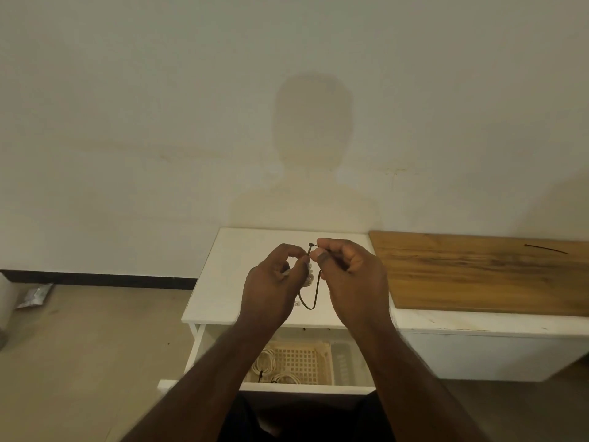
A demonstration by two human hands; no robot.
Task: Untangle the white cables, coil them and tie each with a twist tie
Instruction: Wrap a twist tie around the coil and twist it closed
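Head view. Small white table [242,250] against a pale wall; both hands are raised over its middle.

Left hand [271,282]: fingers curled, thumb and forefinger pinching one end of a dark twist tie [314,295]. A bit of white cable [307,277] shows between the two hands, mostly covered by the left hand; how much of it is coiled I cannot tell.

Right hand [350,272]: fingers curled, grip narrow, pinching the other end of the same tie near its small dark tip. The tie hangs from the hands in a loop over the table's front edge.

Around: to the right of the table, a lower white bench [478,346] with a wooden board [478,275] lying on it. One thin dark strand [546,249], possibly another tie, lies near the board's far right corner, well apart from the hands.

Under the table's front edge, an open compartment holds a cream basket [302,362] with a grid of holes. Two coiled white cables [266,365] lie in its left part, each with a dark tie; the forearms cover part of the basket. Beside the basket on the right, a pale greyish container [345,362], blurred, contents not readable.

Far left on the floor, a crumpled silvery packet [36,295] by the dark skirting; a pale object at the left edge of the picture is cut off.
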